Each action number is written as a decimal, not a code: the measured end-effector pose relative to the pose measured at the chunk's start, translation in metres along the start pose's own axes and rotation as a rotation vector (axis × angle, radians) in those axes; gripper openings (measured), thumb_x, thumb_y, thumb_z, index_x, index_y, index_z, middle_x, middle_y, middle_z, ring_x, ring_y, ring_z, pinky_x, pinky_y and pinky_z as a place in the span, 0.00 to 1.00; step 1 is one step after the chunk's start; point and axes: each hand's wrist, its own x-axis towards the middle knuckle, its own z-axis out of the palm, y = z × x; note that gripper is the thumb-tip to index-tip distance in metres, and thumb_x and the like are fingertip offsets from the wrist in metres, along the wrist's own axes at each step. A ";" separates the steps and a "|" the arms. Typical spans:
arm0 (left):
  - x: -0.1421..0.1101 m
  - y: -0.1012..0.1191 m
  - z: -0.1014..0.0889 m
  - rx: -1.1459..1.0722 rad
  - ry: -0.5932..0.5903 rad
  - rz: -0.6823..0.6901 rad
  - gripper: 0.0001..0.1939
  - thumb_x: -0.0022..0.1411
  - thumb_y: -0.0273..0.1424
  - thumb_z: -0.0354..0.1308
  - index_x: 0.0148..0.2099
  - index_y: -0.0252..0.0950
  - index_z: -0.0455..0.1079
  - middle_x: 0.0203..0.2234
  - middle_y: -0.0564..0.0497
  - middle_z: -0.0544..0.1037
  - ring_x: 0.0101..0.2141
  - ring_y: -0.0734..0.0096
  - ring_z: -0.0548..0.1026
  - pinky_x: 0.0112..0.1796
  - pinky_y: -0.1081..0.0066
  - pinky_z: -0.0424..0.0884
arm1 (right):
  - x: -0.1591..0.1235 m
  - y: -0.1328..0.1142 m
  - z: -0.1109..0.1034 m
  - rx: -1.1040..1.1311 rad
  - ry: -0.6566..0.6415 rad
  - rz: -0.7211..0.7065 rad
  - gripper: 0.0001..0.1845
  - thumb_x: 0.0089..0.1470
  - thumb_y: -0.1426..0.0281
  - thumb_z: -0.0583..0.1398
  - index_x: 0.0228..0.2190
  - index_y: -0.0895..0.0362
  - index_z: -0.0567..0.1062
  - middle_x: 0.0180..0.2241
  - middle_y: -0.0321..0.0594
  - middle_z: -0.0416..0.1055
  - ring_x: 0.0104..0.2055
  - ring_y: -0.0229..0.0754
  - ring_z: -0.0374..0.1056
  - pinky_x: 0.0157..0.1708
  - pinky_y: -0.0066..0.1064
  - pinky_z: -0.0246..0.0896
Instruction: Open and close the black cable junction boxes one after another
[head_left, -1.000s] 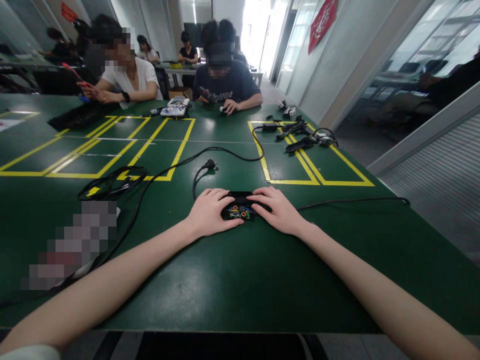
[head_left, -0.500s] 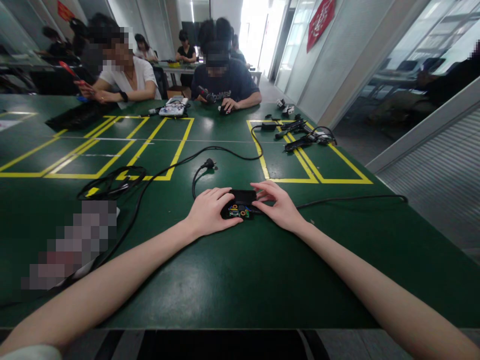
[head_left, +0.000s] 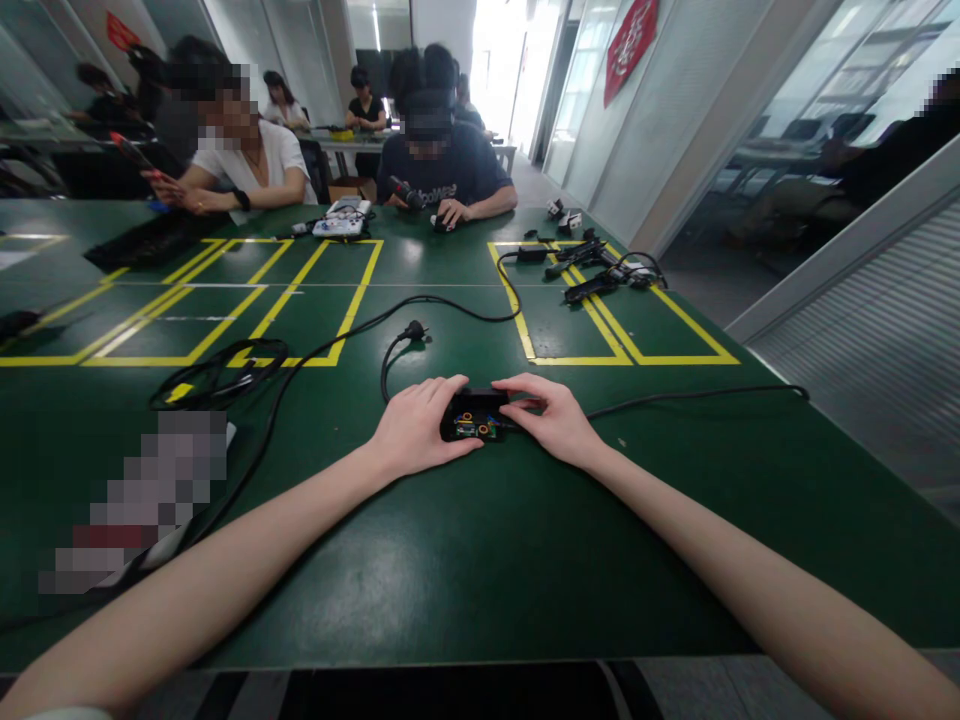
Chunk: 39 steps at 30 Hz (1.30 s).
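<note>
A small black power adapter box (head_left: 475,413) lies open on the green table (head_left: 465,560), showing coloured parts inside. My left hand (head_left: 415,428) grips its left end, fingers curled over the top edge. My right hand (head_left: 550,418) holds the right end, fingers laid along the far side. A black cable (head_left: 697,395) runs from the box to the right, and a plug on a black cord (head_left: 414,329) lies just beyond the box.
Yellow tape marks boxes (head_left: 600,330) on the table. Coiled black cables (head_left: 217,370) lie to the left, black tools and leads (head_left: 600,270) at the far right. Two people sit across the table, with a white device (head_left: 341,218) between them. A blurred patch (head_left: 146,500) is at near left.
My right hand lifted its fingers off the box half a second ago, then settled back on its right end. The left hand has stayed put; the view shifted slightly.
</note>
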 end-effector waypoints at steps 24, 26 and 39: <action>0.002 -0.002 0.002 0.021 0.087 0.093 0.28 0.58 0.50 0.68 0.50 0.37 0.66 0.42 0.46 0.78 0.42 0.57 0.79 0.43 0.61 0.74 | 0.000 -0.003 0.002 0.105 -0.053 0.032 0.10 0.54 0.70 0.65 0.41 0.55 0.79 0.42 0.41 0.80 0.45 0.44 0.79 0.48 0.41 0.79; 0.001 -0.002 0.002 0.009 0.083 0.095 0.26 0.58 0.49 0.68 0.48 0.37 0.66 0.42 0.47 0.78 0.41 0.59 0.78 0.42 0.63 0.74 | -0.001 -0.003 0.002 0.101 -0.072 0.031 0.13 0.55 0.71 0.64 0.44 0.55 0.79 0.44 0.42 0.80 0.44 0.44 0.79 0.48 0.41 0.79; -0.001 -0.007 0.003 -0.105 0.016 0.186 0.15 0.65 0.41 0.65 0.46 0.38 0.67 0.45 0.46 0.75 0.39 0.64 0.77 0.37 0.68 0.75 | -0.004 -0.009 -0.006 -0.252 -0.180 -0.195 0.18 0.54 0.76 0.58 0.45 0.56 0.80 0.43 0.44 0.81 0.46 0.47 0.78 0.50 0.43 0.74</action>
